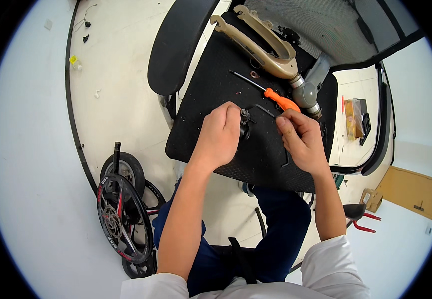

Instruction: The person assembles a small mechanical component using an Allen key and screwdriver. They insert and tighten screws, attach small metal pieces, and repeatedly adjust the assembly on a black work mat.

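The largest item is a black office chair with a mesh back, its dark textured seat [266, 160] serving as reference. On the floor to the left of the seat stand bicycle parts, including a black-rimmed wheel [112, 223] with a metal disc at its centre. A brown cardboard box [372, 200] sits to the right of the seat.

Across the far right part of the seat lies a beige two-legged bicycle fork [276, 64], its grey rounded head end toward the seat's right edge. Both hands are over the seat. The left hand [218, 132] is closed around a small black metal part with a bolt [245, 130], just above the seat's middle. The right hand [303, 139], over the right portion, pinches a thin black bent hex key [264, 109] between thumb and fingers; its other end reaches the bolt area, though contact cannot be confirmed. A thin dark hooked rod [287, 158] shows below the right hand, above the seat's near right part; whether it belongs to the key cannot be told.

A screwdriver with an orange handle [282, 99] lies on the seat beside the fork. The smallest item noted, a reddish ring-shaped piece [254, 75], rests near the seat's far middle.
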